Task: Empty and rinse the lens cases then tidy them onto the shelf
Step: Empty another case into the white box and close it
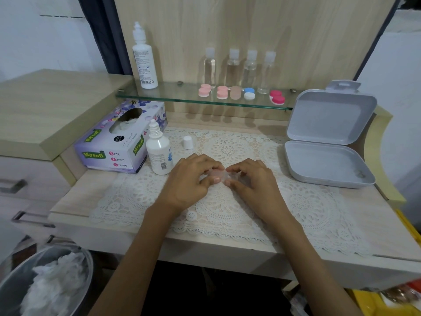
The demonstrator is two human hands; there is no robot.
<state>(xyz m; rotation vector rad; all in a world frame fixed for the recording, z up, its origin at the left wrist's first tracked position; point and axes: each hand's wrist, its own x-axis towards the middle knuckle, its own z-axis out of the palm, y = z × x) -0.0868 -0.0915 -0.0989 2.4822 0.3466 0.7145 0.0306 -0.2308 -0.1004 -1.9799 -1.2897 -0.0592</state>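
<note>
- Left hand (pixel 189 181) and right hand (pixel 252 182) are pinching a pale pink lens case (pixel 216 173), each grip closed on it.
- Tissue box (pixel 118 142) is displaying "Mysoft Soft Facial Tissue".

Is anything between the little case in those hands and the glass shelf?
Only a small white cap stands on the mat between the lens case and the glass shelf; lifted over it, nothing visible blocks the way.

Pale matt wood grain on the surface (pixel 77 195). Rough openwork lace for the cloth (pixel 307 201). Clear glossy glass for the shelf (pixel 177 94). Smooth matt grey plastic for the box (pixel 330 117). Translucent pink plastic for the lens case (pixel 216 173). Glossy printed card for the tissue box (pixel 109 153).
</note>
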